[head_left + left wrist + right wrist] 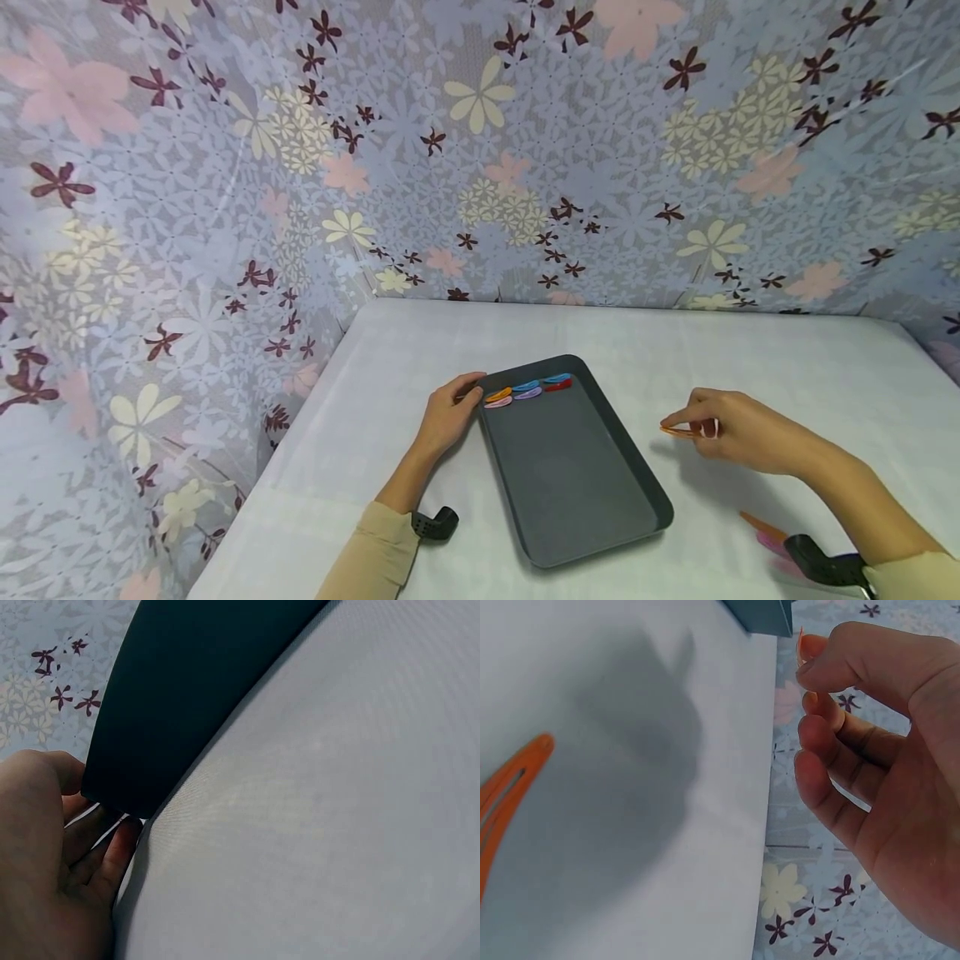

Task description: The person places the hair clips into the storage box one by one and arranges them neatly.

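Observation:
A dark grey rectangular tray (570,475) lies slightly turned on the white-covered table. My left hand (447,417) holds its far left corner; in the left wrist view, thumb and fingers (116,859) close around that corner. Inside, along the far end, several snap hair clips lie in two short rows: orange (498,395), pink (498,402), blue (527,386), lilac (528,393), another blue (557,378) and red (558,386). Right of the tray, my right hand (742,431) pinches an orange hair clip (677,432) between thumb and index finger, above the cloth.
On the cloth (810,358) near my right forearm lie a loose orange hair clip (762,524) and a pink one (772,546), partly hidden by the wrist camera (821,562). A flowered curtain (480,167) rises behind the table and along its left side.

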Demonstrator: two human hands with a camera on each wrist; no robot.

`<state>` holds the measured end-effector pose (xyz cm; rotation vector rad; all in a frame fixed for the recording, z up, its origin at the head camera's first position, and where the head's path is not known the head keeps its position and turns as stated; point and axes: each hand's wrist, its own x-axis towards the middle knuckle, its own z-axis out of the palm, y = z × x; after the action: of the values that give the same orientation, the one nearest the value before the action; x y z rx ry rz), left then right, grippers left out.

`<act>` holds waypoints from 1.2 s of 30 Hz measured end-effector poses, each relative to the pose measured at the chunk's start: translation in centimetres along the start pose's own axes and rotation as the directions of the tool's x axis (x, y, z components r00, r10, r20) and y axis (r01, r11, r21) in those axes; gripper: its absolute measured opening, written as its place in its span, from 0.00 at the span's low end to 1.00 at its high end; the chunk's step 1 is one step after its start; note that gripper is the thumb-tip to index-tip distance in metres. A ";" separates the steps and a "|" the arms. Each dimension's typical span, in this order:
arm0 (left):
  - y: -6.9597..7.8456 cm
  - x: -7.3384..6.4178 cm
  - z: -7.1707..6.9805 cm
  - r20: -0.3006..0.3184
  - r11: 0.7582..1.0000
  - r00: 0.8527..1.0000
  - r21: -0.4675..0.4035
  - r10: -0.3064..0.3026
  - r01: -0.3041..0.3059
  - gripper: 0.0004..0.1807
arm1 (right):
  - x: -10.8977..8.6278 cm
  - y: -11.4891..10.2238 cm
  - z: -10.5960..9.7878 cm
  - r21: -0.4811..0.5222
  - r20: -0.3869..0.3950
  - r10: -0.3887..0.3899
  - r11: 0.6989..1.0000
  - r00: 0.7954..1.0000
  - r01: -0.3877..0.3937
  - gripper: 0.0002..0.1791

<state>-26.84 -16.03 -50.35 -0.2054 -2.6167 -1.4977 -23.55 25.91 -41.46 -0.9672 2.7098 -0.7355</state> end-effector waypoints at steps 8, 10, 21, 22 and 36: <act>0.0 0.1 0.1 -0.003 1.000 1.000 0.003 0.008 -0.008 0.17 | 1.6 -0.8 -0.2 -0.041 -0.003 -0.005 0.999 1.000 0.005 0.24; 0.1 0.0 0.1 0.002 1.000 1.000 -0.003 0.004 -0.004 0.17 | 2.0 -1.0 -0.2 -0.047 -0.001 -0.011 0.999 1.000 0.011 0.24; 0.1 -0.1 0.0 0.000 1.000 1.000 -0.003 0.004 -0.004 0.17 | 4.1 -2.0 0.1 -0.098 0.015 0.001 0.995 1.000 0.001 0.22; 0.1 -0.1 0.0 -0.001 1.000 1.000 -0.008 0.000 0.000 0.16 | 4.2 -2.1 0.1 -0.099 0.019 0.008 0.995 1.000 -0.006 0.22; 0.1 0.0 0.0 0.000 1.000 1.000 -0.005 0.001 -0.001 0.16 | 7.0 -3.4 0.1 -0.070 0.069 -0.020 0.997 0.997 0.024 0.20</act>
<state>-26.81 -15.96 -50.30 -0.2075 -2.6128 -1.5040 -27.10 19.18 -39.77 -1.0201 2.6866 -0.6017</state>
